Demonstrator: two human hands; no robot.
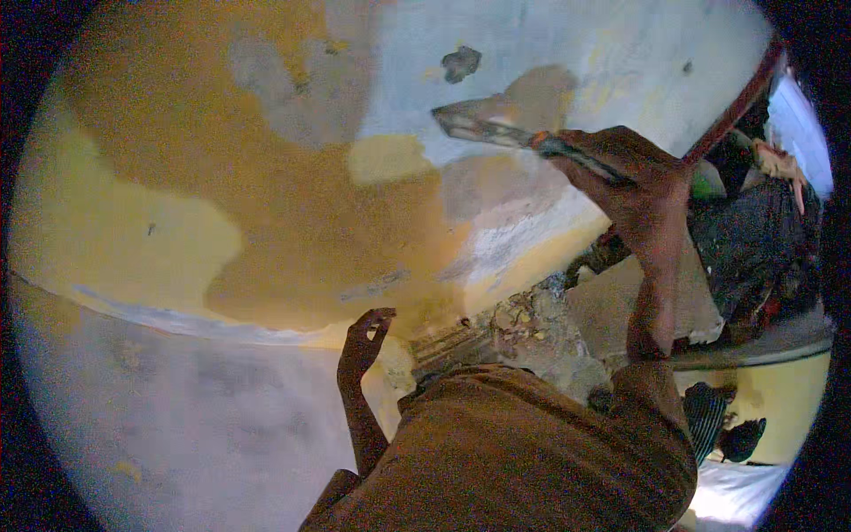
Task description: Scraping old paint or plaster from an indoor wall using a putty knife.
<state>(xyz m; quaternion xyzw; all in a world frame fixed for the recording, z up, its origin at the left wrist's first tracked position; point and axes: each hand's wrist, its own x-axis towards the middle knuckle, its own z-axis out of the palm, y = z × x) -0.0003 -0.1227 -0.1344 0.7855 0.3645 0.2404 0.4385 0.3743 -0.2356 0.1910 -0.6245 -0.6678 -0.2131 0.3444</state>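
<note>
My right hand (625,168), raised at the upper right, is closed around the dark handle of a scraper (486,127). The tool has a grey blade and an orange patch by the handle. Its blade points left across a patchy wall (319,235); whether it touches the surface I cannot tell. That wall shows brown, yellow and pale blue-white areas, with a dark chipped spot (461,64) above the blade. Lower down, near the wall's bottom edge, my left hand (365,339) has loosely bent fingers with a gap between them and holds nothing visible.
Rubble (523,324) lies along the wall's foot, beside a flat grey-brown board (612,306). A dark heap of cloth (753,230) sits at the right, beyond a reddish-brown edge (740,102). Further down are a dark striped item (702,417) and a black item (743,439).
</note>
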